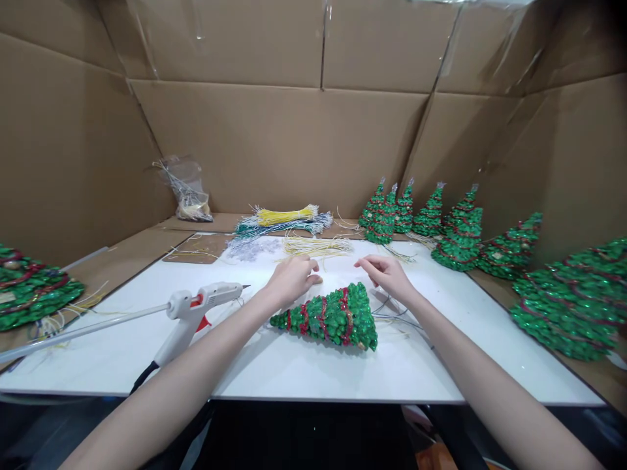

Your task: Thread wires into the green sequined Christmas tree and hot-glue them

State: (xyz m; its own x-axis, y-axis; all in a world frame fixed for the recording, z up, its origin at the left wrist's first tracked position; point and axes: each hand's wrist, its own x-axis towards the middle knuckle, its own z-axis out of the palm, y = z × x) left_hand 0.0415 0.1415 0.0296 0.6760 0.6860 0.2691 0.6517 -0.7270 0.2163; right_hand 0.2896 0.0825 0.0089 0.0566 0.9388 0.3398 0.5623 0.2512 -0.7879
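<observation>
The central tree (326, 316) is green, banded red, the board (294, 382) white.

Brown cardboard walls (274, 150) on three sides, creased, seams showing. White tabletop (274, 382) fills the middle, cardboard strips (142, 241) along the sides and back. Dark below the front edge.

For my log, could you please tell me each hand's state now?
Left hand: partly curled; whether it holds anything cannot be told.
Right hand: partly curled; its hold cannot be told.
</observation>
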